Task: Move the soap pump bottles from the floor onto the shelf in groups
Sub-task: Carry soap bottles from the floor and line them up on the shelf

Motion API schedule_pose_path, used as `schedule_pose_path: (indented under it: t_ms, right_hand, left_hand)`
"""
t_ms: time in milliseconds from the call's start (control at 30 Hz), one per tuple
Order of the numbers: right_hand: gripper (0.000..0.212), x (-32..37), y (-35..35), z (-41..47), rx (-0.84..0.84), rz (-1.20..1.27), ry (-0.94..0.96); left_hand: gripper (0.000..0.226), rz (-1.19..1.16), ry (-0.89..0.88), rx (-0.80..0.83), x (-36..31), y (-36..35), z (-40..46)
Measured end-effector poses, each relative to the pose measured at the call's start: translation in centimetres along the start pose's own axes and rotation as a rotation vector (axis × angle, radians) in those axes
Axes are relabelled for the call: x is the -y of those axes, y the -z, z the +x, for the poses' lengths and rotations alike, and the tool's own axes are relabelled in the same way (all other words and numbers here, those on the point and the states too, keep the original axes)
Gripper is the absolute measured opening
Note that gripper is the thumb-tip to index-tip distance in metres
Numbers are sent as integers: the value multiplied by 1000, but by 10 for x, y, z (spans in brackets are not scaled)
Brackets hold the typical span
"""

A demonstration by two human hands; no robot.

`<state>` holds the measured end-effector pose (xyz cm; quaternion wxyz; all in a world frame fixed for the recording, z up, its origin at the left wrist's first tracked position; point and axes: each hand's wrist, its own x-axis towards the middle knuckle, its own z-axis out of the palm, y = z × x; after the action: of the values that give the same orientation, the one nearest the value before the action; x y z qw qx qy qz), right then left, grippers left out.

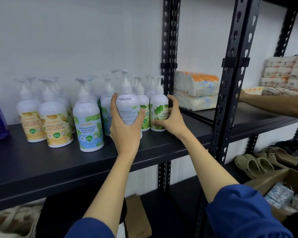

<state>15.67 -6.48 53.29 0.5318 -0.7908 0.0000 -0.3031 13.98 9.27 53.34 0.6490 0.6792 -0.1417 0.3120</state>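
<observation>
At the centre of the frame the left hand (126,124) grips a white soap pump bottle (128,107) upright, long axis vertical, pump head at the top, its back panel of small unreadable print turned toward the camera; thumb on the right side, fingers curled round the left, the base just above or on the black shelf (41,162), which cannot be told; the left forearm rises from the lower middle of the frame out of a blue sleeve (93,229). Just to the right, the right hand (172,115) holds a green-leaf bottle (159,110) standing upright on the shelf, fingers wrapped round its lower label and thumb raised near its shoulder; its label reads "ANTIBACTERIAL HAND WASH", the rest cut off by the fingers.

To the left stand more bottles, all upright with spouts pointing left; a blue-and-green one (89,124) reads "guardian ANTIBACTERIAL HAND WASH COOL MINT" with a "99.9%" shield; the yellow ones (56,124) read "ANTIBACTERIAL HAND WASH ULTRA MOISTURE".

At the right of the frame wrapped tissue packs (196,90) lie on the neighbouring shelf, and another person's forearm (273,103) reaches in from the right edge; at the lower right, clogs (253,165) sit below.
</observation>
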Motion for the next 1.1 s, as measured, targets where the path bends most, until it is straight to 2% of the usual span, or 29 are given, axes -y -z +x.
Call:
schedule_pose_path:
  t_ms: [133,400,600,1100]
  right_hand:
    - [100,1,4,-3,120,43,-5]
    - [104,1,1,-3,23,-81,56]
    - [99,3,4,-7,92,-66,45]
    - [101,4,-1,-4,59,-212,72]
  left_hand:
    - [75,-4,8,2,-1,0,0]
    - [75,16,-5,8,2,1,0]
    - [76,13,7,-4,2,0,1]
    - [76,35,5,-23,3,0,1]
